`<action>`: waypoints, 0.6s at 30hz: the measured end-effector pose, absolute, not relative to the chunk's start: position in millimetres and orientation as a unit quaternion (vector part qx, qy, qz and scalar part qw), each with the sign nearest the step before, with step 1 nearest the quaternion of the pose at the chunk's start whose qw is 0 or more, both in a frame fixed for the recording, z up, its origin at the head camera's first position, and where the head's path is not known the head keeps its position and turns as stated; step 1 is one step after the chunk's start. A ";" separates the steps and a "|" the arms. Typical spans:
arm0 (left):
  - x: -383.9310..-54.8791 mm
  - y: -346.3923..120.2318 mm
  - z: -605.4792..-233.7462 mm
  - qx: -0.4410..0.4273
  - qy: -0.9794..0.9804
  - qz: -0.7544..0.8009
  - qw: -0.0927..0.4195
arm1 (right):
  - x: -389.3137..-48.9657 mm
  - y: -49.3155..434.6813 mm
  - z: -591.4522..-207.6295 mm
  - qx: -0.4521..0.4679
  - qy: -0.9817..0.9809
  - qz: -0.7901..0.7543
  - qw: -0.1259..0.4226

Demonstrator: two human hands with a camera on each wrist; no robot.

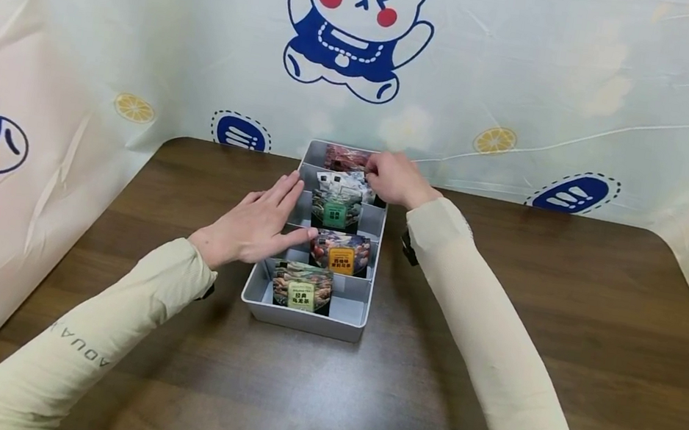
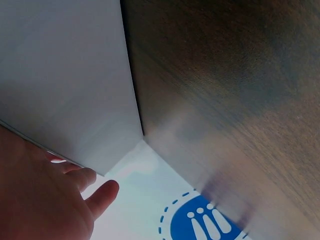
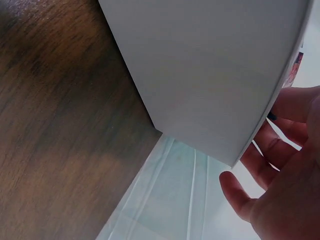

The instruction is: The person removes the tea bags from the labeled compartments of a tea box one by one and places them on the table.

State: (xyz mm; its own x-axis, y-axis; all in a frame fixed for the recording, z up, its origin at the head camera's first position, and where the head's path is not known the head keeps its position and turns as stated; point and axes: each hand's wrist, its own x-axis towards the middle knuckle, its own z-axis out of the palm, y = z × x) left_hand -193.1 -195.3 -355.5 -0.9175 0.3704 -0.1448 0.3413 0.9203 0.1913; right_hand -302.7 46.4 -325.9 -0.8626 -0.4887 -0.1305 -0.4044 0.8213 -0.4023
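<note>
A long grey divided box [image 1: 306, 322] on the table holds tea packets in its compartments. My left hand [image 1: 252, 223] lies spread along its left rim, fingers straight, the thumb reaching over a packet with an orange label [image 1: 341, 259]. My right hand [image 1: 397, 178] is curled over the right rim near the far end, pinching a white-topped tea packet [image 1: 342, 183]; the fingertips are partly hidden. Just nearer stands a green-label packet [image 1: 334, 212], and in the nearest compartment a light-green-label packet [image 1: 302, 287]. A reddish packet [image 1: 346, 158] fills the farthest compartment.
The box stands on a dark wooden table [image 1: 501, 328], its far end close to the back edge. A pale printed cloth [image 1: 540, 66] hangs behind the table and down its left side. White cords [image 1: 597, 137] run across the cloth at the right.
</note>
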 end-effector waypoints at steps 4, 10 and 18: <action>-191.9 -195.0 -355.6 0.182 0.976 0.084 0.086 | -302.6 46.5 -327.0 -0.240 0.947 -0.182 0.111; -191.8 -196.0 -356.5 0.180 0.976 0.084 0.087 | -301.8 45.8 -328.2 -0.244 0.946 -0.182 0.107; -192.6 -196.1 -355.3 0.183 0.976 0.086 0.087 | -300.0 46.2 -328.7 -0.247 0.947 -0.182 0.099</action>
State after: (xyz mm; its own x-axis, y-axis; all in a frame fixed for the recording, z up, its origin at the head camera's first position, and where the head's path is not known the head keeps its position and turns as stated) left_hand -192.6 -196.1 -355.3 -0.9182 0.3713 -0.1379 0.3416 0.9185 0.1990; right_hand -300.0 46.2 -328.7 -0.8589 -0.5028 -0.0970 -0.4308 0.8120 -0.3938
